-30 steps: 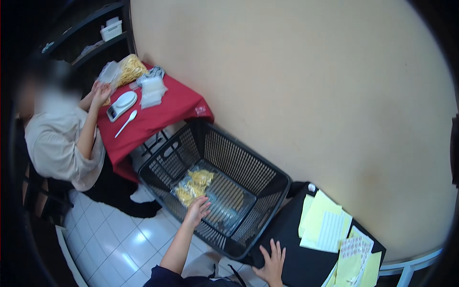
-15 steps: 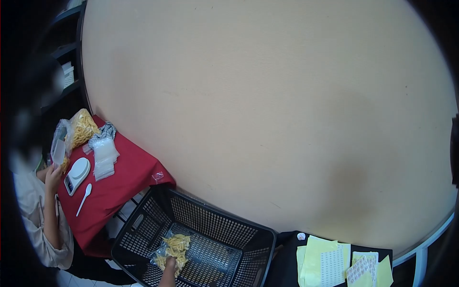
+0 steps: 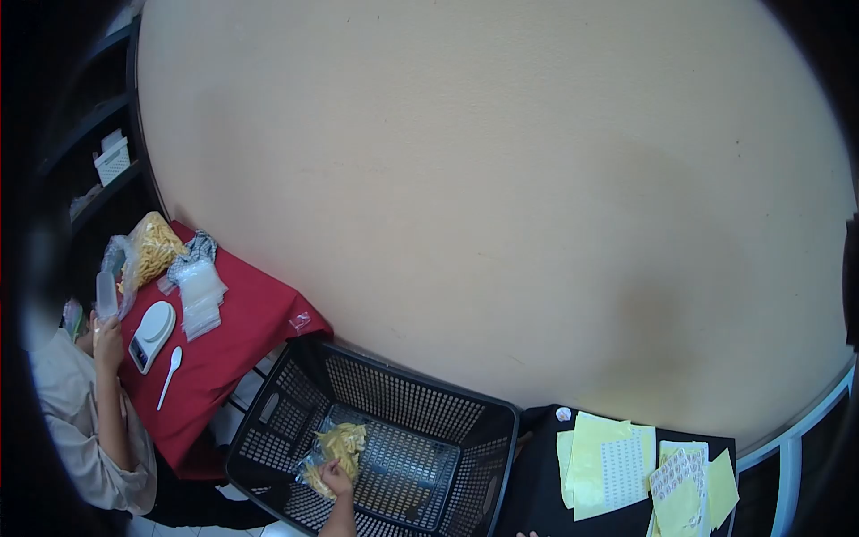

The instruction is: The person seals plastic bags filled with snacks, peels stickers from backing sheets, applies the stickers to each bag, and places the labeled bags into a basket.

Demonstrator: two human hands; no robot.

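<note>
Inside the black plastic basket (image 3: 385,367), my left hand (image 3: 336,478) reaches down to clear packets of yellow snack pieces (image 3: 344,440). Its fingers are curled together at the lower packet, and the hand partly covers it. Only the fingertips of my right hand (image 3: 528,534) show, at the bottom edge by the black-covered table (image 3: 546,483). Whether that hand holds anything is hidden. Sheets of yellow and white stickers (image 3: 608,465) lie on this table, to the right of those fingertips.
At left, a co-worker's hand (image 3: 107,345) holds a clear scoop (image 3: 106,294) over a red-covered table (image 3: 242,313). A white scale (image 3: 152,336), a white spoon (image 3: 170,378), empty plastic bags (image 3: 201,300) and a big bag of snacks (image 3: 154,249) are there. A wall (image 3: 483,206) stands behind.
The view has shifted slightly. My left hand stays at the packets, its fingers now showing more. Fingertips of my right hand have come into view. The co-worker's scoop has tilted more upright.
</note>
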